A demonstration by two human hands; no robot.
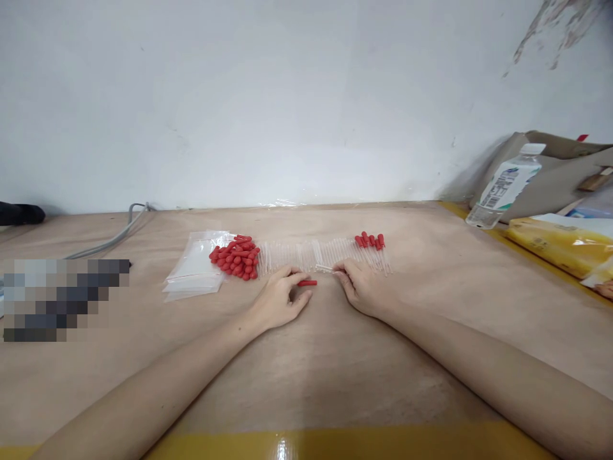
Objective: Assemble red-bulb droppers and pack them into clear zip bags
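Note:
A red rubber dropper bulb sticks out from the curled fingers of my left hand, its narrow end toward the right. Across from it, my right hand pinches a thin clear tube that points left. The two pieces are apart. Behind both hands lies a row of clear dropper tubes, side by side. A heap of loose red bulbs sits at the left end of this row. At its right end, several tubes carry red bulbs on their far ends.
Clear plastic bags lie flat left of the red heap. A grey cable and a pixelated patch are farther left. At the right stand a water bottle, a grey bag and a yellow packet. A white wall rises behind.

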